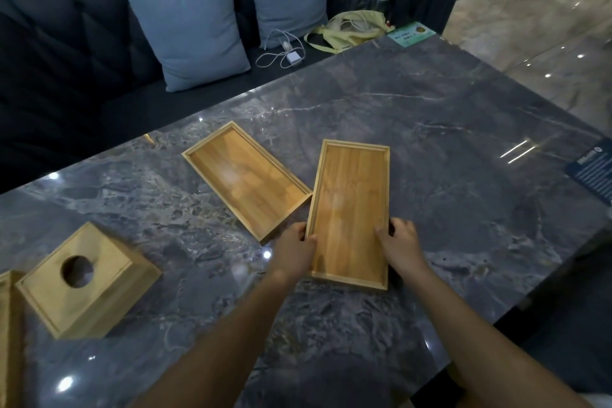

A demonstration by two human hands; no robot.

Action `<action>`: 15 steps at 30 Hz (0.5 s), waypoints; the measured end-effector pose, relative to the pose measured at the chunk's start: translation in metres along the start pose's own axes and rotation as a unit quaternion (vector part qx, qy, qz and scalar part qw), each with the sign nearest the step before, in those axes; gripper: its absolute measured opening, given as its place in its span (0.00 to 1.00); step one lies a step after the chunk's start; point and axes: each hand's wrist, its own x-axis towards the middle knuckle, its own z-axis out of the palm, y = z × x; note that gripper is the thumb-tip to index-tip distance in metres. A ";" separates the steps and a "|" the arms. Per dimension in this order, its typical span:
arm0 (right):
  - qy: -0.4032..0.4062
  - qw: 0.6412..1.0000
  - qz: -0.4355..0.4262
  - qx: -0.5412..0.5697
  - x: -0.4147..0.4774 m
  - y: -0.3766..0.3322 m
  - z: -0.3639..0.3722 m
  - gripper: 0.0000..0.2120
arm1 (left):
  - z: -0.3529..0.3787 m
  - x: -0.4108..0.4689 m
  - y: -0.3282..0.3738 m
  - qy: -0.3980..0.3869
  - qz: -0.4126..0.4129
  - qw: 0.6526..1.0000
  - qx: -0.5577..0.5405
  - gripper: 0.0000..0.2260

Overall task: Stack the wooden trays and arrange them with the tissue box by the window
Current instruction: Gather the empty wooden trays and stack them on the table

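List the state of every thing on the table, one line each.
Near rectangular wooden tray: empty, gripped at both long sides.
Far rectangular wooden tray: empty, flat on the table, unstacked.
Square wooden tissue box: upright, round hole on top, untouched.
Left hand: grip closed on near tray.
Right hand: grip closed on near tray.

Two empty wooden trays (349, 212) (246, 177), holed tissue box (86, 281)

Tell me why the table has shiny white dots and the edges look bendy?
In the head view, the dots are lamp glare on the glossy marble table; a soft sheen also falls on both wooden trays. The wide lens curves the edges, and the sofa is dim and slightly blurry.
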 end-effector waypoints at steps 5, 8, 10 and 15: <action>-0.015 0.998 0.016 -0.051 0.017 0.000 -0.022 0.19 | 0.024 -0.005 0.010 -0.055 -0.001 0.997 -0.050 0.13; -0.011 0.999 0.010 -0.033 0.023 0.005 -0.038 0.20 | 0.031 -0.006 0.016 -0.093 0.005 0.994 -0.051 0.13; -0.017 1.000 -0.013 -0.006 0.019 0.011 -0.045 0.20 | 0.033 -0.010 0.013 -0.108 0.042 0.992 -0.039 0.16; -0.065 0.990 -0.124 -0.022 -0.015 0.034 -0.056 0.31 | 0.031 -0.023 -0.010 -0.139 0.160 0.955 0.206 0.35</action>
